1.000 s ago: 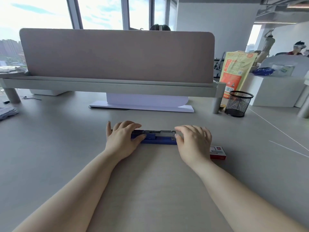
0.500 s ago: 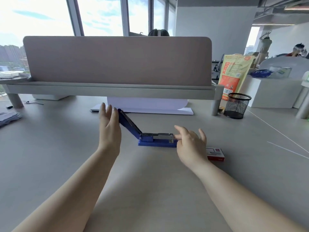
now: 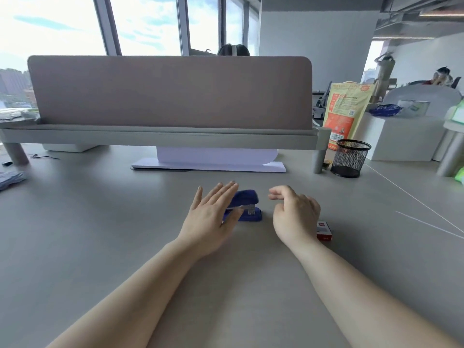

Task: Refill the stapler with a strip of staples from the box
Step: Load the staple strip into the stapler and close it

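Looking down: seen from head height over a pale grey desk (image 3: 100,247), both bare forearms reaching forward.
Stapler (image 3: 247,205): lay at desk centre, blue, lid down over the base, metal magazine edge showing at the front end.
Left hand (image 3: 211,217): spread flat, fingers straight and fanned, resting on or just over the rear part of the stapler; contact could not be told for certain; nothing pinched.
Right hand (image 3: 296,214): hung just right of the stapler, apart from it, fingers loosely curled and empty, thumb and forefinger slightly parted.
Staple box (image 3: 324,231): sat on the desk just beside the right wrist, small, red and white, partly hidden by the hand; open or closed could not be told.
Strip of staples: none visible outside the box.
Handling, stapler: judged rigid and fairly weighty, smooth plastic and metal, likely to slide on the desk; best steadied at the base with one hand, lid lifted at the front tip.
Handling, strip: judged light, thin and brittle, prone to snapping; best pinched gently along its sides.
Background: beige divider panel (image 3: 170,91), black mesh pen cup (image 3: 350,159) to the right, windows behind.
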Demonstrator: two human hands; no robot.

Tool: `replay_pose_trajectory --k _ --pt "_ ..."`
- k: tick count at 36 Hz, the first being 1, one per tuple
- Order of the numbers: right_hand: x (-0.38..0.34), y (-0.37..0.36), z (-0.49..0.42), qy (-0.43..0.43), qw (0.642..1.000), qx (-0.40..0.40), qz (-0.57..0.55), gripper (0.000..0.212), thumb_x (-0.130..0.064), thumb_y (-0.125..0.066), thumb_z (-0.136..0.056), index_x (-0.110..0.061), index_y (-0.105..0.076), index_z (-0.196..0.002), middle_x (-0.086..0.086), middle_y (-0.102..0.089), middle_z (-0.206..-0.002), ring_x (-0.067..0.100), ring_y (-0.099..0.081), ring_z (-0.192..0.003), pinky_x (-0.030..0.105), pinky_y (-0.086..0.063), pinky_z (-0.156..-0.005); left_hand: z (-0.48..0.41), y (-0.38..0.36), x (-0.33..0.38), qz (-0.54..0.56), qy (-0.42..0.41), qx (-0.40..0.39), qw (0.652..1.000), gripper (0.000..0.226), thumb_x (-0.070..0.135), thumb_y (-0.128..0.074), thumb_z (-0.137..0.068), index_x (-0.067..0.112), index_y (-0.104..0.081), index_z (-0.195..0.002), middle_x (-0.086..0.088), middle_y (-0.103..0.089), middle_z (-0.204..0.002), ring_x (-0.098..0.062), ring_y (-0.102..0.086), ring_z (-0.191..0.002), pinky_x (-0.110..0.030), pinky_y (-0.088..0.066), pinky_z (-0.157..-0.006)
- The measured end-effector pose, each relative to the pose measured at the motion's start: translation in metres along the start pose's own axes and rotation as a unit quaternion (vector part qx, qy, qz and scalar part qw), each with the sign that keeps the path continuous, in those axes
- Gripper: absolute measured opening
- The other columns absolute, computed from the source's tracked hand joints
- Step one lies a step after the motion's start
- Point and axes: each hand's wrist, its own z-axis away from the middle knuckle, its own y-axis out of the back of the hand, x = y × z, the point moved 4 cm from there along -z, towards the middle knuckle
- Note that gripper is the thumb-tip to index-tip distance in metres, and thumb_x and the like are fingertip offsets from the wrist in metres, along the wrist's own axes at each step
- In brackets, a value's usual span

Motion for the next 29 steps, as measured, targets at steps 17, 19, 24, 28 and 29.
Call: replay_pose_trajectory --k 17,19,24,28,29 --pt "-0.019 -0.008 0.013 0.117 0.99 -0.039 0.071 0.055 -0.005 -0.032 -0.072 -0.026 -0.061 -0.114 -0.008 -0.067 -0.117 0.022 -0.054 -0.113 0.049 -0.014 -0.112 0.004 -0.005 0.001 -0.06 -0.007 -0.05 0.997 0.056 0.05 -0.029 -0.092 0.033 -0.015 -0.143 0.016 -0.021 -0.153 -0.006 -0.012 -0.143 -0.042 0.006 -0.118" --pt "-0.019 -0.007 0.013 0.119 0.99 -0.038 0.07 0.055 -0.005 -0.032 -0.071 -0.025 -0.063 -0.112 -0.007 -0.068 -0.115 0.023 -0.054 -0.112 0.05 -0.015 -0.111 0.003 -0.005 0.001 -0.068 -0.01 -0.047 0.997 0.059 0.053 -0.022 -0.088 0.033 -0.016 -0.143 0.016 -0.022 -0.153 -0.007 -0.014 -0.143 -0.042 0.005 -0.117" --pt "-0.018 -0.008 0.013 0.123 0.984 -0.088 0.097 0.059 -0.005 -0.028 -0.071 -0.025 -0.059 -0.118 -0.009 -0.062 -0.125 0.02 -0.046 -0.12 0.044 -0.004 -0.113 0.004 -0.007 -0.001 -0.073 -0.013 -0.067 0.995 0.055 0.048 -0.03 -0.092 0.033 -0.016 -0.143 0.017 -0.02 -0.154 -0.006 -0.012 -0.143 -0.043 0.004 -0.118" --pt "-0.017 -0.002 0.015 0.112 0.99 -0.054 0.07 0.059 -0.007 -0.029 -0.072 -0.027 -0.059 -0.119 -0.007 -0.066 -0.119 0.022 -0.051 -0.117 0.047 -0.013 -0.112 0.006 -0.005 -0.001 -0.072 -0.021 -0.052 0.996 0.062 0.052 -0.025 -0.087 0.032 -0.011 -0.144 0.015 -0.017 -0.155 -0.009 -0.01 -0.144 -0.04 0.002 -0.118" --pt "-0.016 0.0 0.013 0.109 0.991 -0.049 0.058 0.056 -0.008 -0.03 -0.073 -0.026 -0.06 -0.118 -0.006 -0.066 -0.118 0.023 -0.052 -0.115 0.046 -0.017 -0.111 0.006 -0.003 -0.002 -0.069 -0.023 -0.043 0.996 0.062 0.052 -0.025 -0.087 0.032 -0.011 -0.144 0.014 -0.017 -0.155 -0.01 -0.011 -0.144 -0.039 0.0 -0.118"
